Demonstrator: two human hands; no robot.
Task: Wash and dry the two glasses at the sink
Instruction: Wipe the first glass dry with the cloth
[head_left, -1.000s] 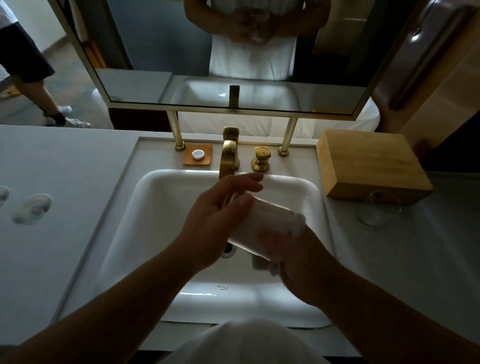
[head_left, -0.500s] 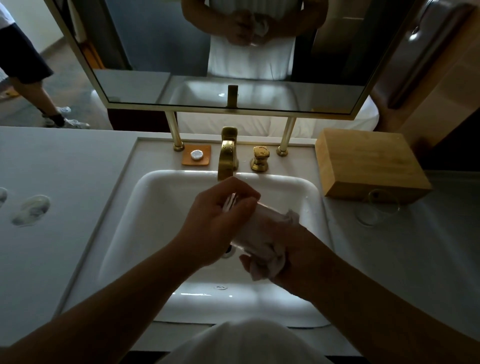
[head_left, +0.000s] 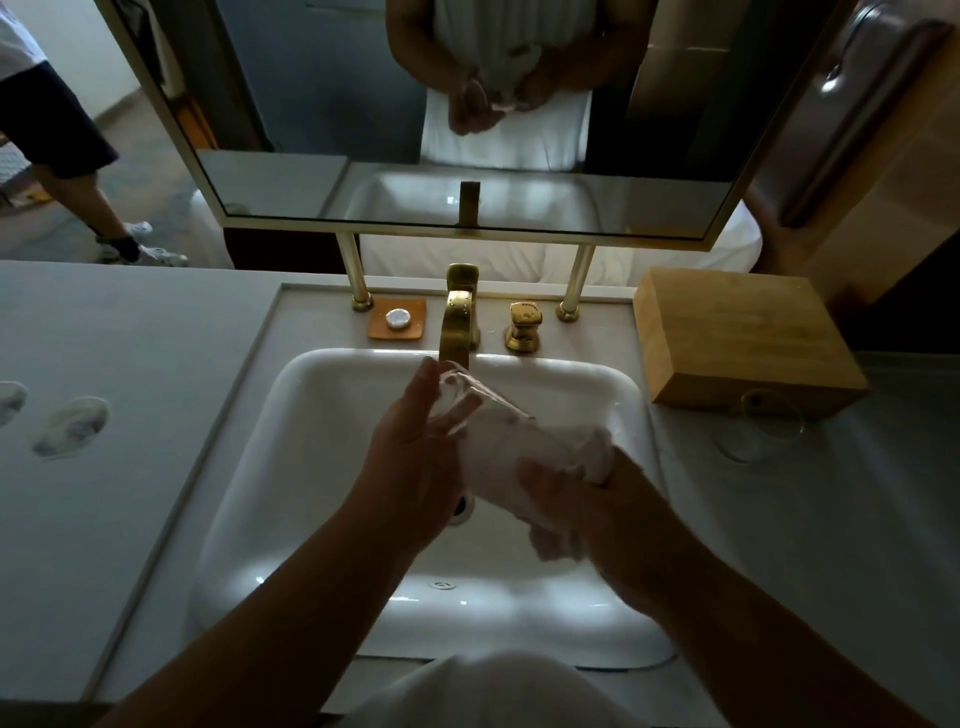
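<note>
At centre frame, above the sink (head_left: 332, 415), the left hand (head_left: 415, 457) grips one glass (head_left: 467, 405) round its upper end just under the tap (head_left: 457, 327); the glass's long axis slants from upper left to lower right; the right hand (head_left: 597, 509) holds a white cloth (head_left: 545, 457) bunched over its lower end, so drying seems under way; a second glass (head_left: 761, 426) stands on the worktop (head_left: 130, 415) at right, nearer the right hand; two glasses, one cloth.

My left hand (head_left: 410, 457) grips glass (head_left: 457, 400) over sink (head_left: 311, 415) — right hand (head_left: 597, 514) holds white cloth (head_left: 524, 457) wrapped round it.
</note>
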